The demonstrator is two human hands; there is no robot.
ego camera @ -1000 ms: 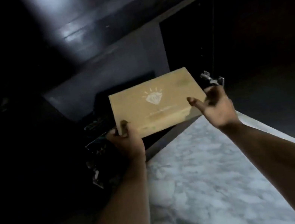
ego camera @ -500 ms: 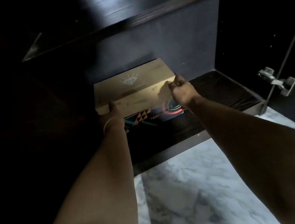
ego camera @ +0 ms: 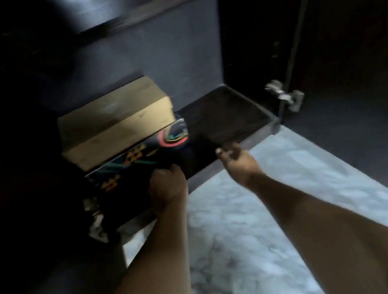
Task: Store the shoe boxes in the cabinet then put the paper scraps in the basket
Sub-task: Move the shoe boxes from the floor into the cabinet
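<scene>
Tan shoe box [ego camera: 116, 124] rests beyond both empty hands [ego camera: 167, 186].

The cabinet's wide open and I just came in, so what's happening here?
A person is storing shoe boxes. A tan shoe box sits atop a dark patterned shoe box on the cabinet's bottom shelf. The left hand is at the patterned box's front, contact unclear; the right hand hovers loosely curled, holding nothing.

The whole view is motion-blurred. The tan shoe box [ego camera: 116, 124] covers most of the patterned black box [ego camera: 137, 156] beneath it. Darkness swallows the cabinet [ego camera: 196, 50] at left. The left hand [ego camera: 166, 188] hides its own fingers; the right hand [ego camera: 238, 162] blurs at its fingertips.
</scene>
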